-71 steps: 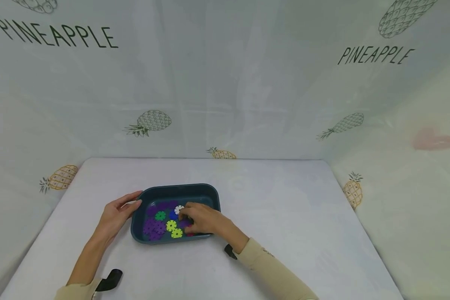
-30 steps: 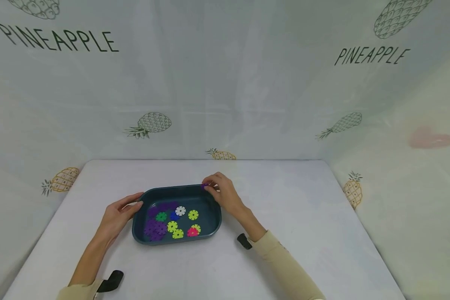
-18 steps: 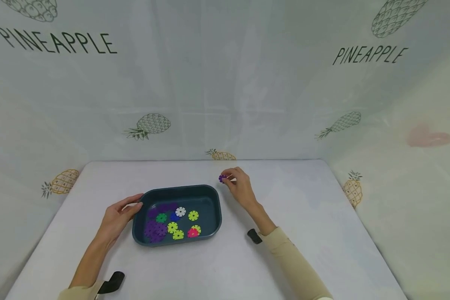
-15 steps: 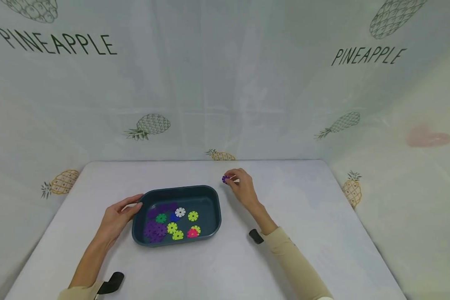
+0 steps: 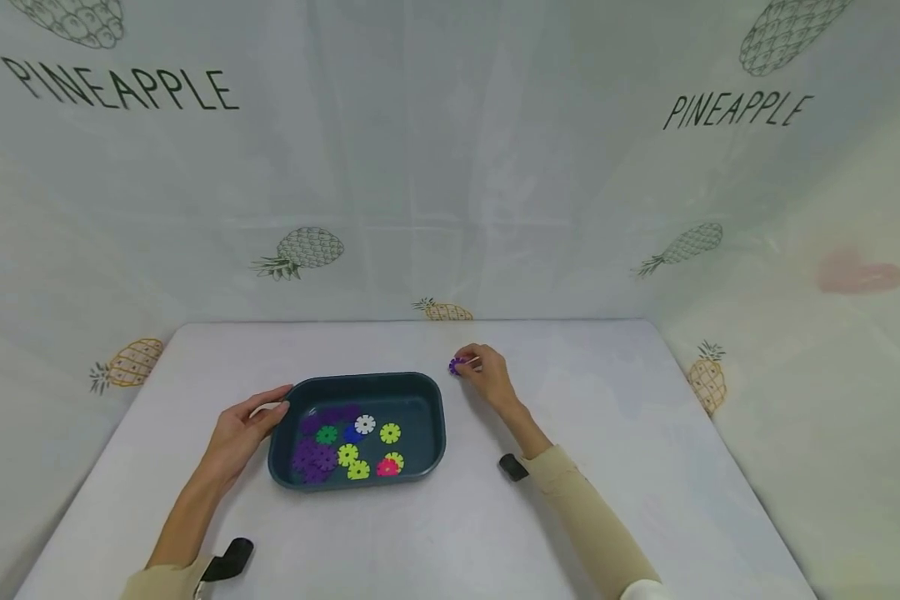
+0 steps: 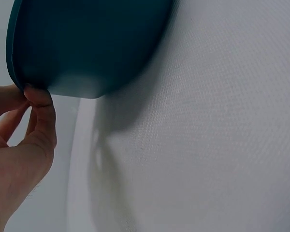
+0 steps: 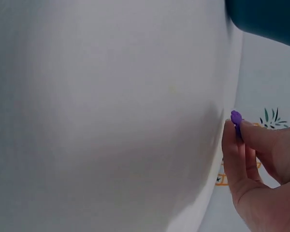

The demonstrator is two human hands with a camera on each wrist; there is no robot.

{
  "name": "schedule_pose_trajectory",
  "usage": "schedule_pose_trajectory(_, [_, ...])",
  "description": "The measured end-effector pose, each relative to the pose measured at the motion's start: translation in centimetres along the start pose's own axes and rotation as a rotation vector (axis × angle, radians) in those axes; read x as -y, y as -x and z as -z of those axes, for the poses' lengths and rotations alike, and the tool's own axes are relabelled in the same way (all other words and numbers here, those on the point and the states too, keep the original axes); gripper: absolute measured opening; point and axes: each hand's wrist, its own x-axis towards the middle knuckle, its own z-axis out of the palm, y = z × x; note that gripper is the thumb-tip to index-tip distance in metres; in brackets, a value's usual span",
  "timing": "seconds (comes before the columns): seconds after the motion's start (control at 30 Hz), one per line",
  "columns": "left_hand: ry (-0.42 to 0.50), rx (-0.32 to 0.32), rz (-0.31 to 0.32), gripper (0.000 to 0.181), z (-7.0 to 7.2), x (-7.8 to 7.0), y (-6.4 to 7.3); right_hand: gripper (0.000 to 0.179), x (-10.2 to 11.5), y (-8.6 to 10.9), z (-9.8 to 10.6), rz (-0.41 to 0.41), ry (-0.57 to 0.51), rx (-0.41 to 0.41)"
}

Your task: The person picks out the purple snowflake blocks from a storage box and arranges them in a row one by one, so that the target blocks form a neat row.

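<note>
A dark teal tray [image 5: 412, 390] stands left of the table's middle. My left hand [image 5: 238, 432] grips its left rim, and the left wrist view shows thumb and fingers pinching the tray's edge [image 6: 87, 43]. Just beyond the tray's far right corner, my right hand [image 5: 489, 375] pinches a purple notched disc [image 5: 456, 367] between thumb and fingers, seen edge-on as a purple snowflake piece [image 7: 236, 121] in the right wrist view. Inside the tray lie several purple discs [image 5: 315, 458], a green disc [image 5: 327, 435], a white disc [image 5: 364, 425], a blue disc [image 5: 353, 434], several yellow discs [image 5: 390, 433] and a pink disc [image 5: 387, 467].
A white cloth covers the table [image 5: 570, 400]. Behind it hangs a pale curtain [image 5: 450, 167] printed with pineapples. Black wrist-worn devices [image 5: 228, 560] show at both sleeves.
My right hand has come out of the tray holding a purple disc, passed over the far right corner, and lowered slightly beyond it. The left hand stays on the rim.
</note>
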Motion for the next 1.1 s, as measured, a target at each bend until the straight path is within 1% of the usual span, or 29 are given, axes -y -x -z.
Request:
schedule_pose_trajectory(0.13, [0.006,-0.004,0.010,0.057,-0.1,0.0,-0.1,0.015,-0.1,-0.1,-0.4,-0.017,-0.005,0.049])
schedule_pose_trajectory(0.2, [0.014,-0.003,0.019,0.058,-0.2,0.1,-0.1,0.015,-0.2,-0.1,-0.7,-0.013,-0.010,0.063])
schedule_pose_trajectory(0.3, [0.022,-0.007,0.027,0.059,-0.2,0.2,0.0,0.015,-0.3,-0.3,-0.9,0.022,-0.007,0.081])
schedule_pose_trajectory(0.43, [0.018,-0.012,0.022,0.058,-0.1,0.2,0.0,0.013,-0.4,-0.7,-1.1,0.047,0.061,0.118])
schedule_pose_trajectory(0.57, [0.018,-0.013,0.011,0.058,-0.1,0.2,-0.1,0.013,-0.1,-1.2,-1.2,0.031,0.139,0.160])
schedule_pose_trajectory(0.73, [0.025,-0.015,0.010,0.057,-0.4,0.3,-0.2,0.013,0.8,-1.2,-1.1,0.004,0.173,0.180])
schedule_pose_trajectory(0.83, [0.035,-0.019,0.011,0.057,-0.4,0.2,-0.1,0.014,1.4,-1.1,-0.8,0.009,0.159,0.161])
schedule_pose_trajectory(0.97, [0.058,-0.025,0.009,0.056,-0.4,0.0,-0.2,0.016,2.7,-1.3,-0.4,0.041,0.118,0.131])
schedule_pose_trajectory(1.1, [0.059,-0.021,0.012,0.056,-0.3,0.0,-0.3,0.017,4.2,-1.6,-0.2,0.063,0.069,0.149])
